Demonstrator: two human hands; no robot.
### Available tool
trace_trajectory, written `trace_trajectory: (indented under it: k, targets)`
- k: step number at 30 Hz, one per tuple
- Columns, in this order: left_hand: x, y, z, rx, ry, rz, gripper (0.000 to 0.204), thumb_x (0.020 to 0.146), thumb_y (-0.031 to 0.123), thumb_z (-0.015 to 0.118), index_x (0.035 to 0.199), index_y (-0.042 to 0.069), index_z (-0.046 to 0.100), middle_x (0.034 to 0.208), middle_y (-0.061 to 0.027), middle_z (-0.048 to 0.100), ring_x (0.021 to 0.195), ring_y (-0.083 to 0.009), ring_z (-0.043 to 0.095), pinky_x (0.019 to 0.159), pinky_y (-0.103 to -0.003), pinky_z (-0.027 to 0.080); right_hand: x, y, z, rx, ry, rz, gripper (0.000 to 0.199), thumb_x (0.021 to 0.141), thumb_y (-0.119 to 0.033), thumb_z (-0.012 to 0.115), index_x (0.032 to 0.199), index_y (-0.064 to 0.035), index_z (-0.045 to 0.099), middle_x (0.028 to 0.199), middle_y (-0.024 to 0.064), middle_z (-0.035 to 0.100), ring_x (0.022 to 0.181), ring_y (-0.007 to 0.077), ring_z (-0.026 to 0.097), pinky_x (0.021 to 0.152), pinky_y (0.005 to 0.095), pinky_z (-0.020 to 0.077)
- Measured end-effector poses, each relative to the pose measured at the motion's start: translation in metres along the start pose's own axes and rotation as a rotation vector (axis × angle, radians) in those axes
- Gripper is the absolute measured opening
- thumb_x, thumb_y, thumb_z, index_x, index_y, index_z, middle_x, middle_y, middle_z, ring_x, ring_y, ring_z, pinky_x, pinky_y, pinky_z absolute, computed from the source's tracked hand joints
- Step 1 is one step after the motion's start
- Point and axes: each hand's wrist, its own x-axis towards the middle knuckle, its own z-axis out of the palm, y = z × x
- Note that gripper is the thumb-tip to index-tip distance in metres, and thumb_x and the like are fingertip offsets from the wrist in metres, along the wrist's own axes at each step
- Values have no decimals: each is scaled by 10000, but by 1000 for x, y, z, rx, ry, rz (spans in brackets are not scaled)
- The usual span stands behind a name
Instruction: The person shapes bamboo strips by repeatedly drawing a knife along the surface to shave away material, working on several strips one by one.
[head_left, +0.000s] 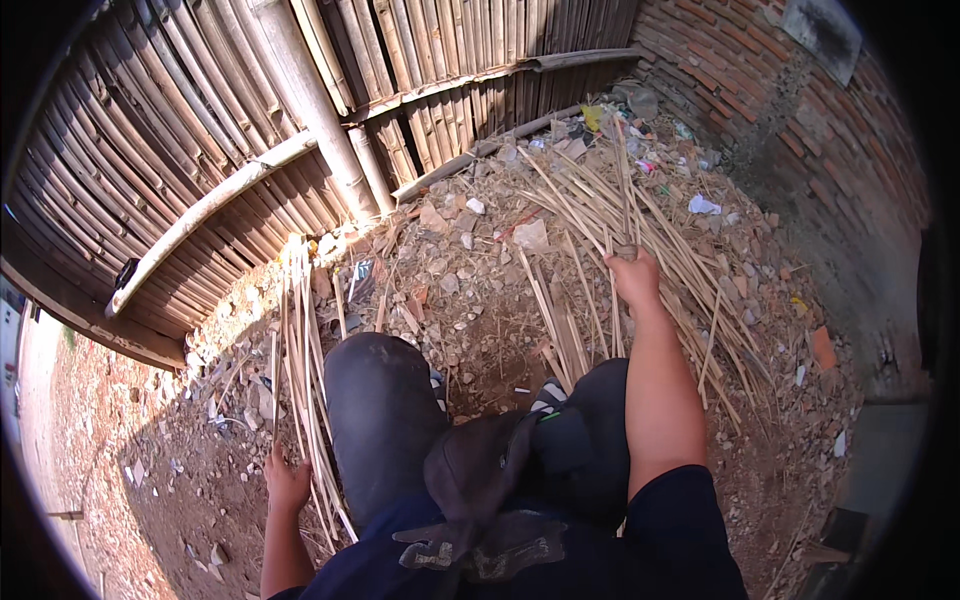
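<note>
My left hand is low at the left, its fingers closed around a thin bamboo strip that points away from me. Right beside it, a bundle of long pale bamboo strips lies on the ground along my left knee. My right hand reaches forward past my right knee. Its fingers are wrapped round a long narrow brown thing pointing away from me; I cannot make out its kind. Around and beyond that hand spreads a large loose pile of split bamboo strips. Several shorter strips lie between my feet and that pile.
A bamboo slat wall with thick poles rises ahead and to the left. At the right stands a brick wall. The ground is dirt with stones, broken brick and litter, including a white scrap. My bent knees are between my hands.
</note>
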Motion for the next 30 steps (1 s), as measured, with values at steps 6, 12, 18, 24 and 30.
trace_trajectory:
  k: [6,12,18,24,30]
  targets:
    - [19,79,-45,-665,-61,335,482,947,147,672,1376,-19,531,1288,-197,638,1221,-323,612,1029,-441,466,-17,-20,0,-251,37,-168,340,802,-273,793,1031,-40,700,991,158,745,948,351,702,853,423,523]
    - [48,162,-93,-967,-7,616,369,1006,157,619,1318,-34,565,1259,-168,656,1185,-263,627,1004,-397,496,-36,-51,-8,-168,141,-184,334,799,-286,795,1024,-59,700,967,156,740,931,353,699,846,432,527]
    - [43,227,-95,-872,66,844,273,974,134,640,1192,-31,630,1138,-173,696,1091,-286,662,989,-403,496,-38,-68,-22,75,89,-193,418,792,-315,810,1053,-15,681,968,167,728,933,333,703,841,425,525]
    - [35,243,-84,-584,259,951,186,945,182,687,1011,8,676,976,-140,699,956,-303,660,903,-402,486,-57,-69,-78,137,148,-390,445,822,-322,812,1095,0,674,984,145,723,921,272,690,847,385,520]
    - [38,242,-78,-593,210,911,160,929,164,690,998,20,678,965,-137,695,945,-320,650,904,-420,469,-54,1,-123,68,95,-198,505,849,-300,828,1208,0,639,825,27,633,634,102,565,583,300,477]
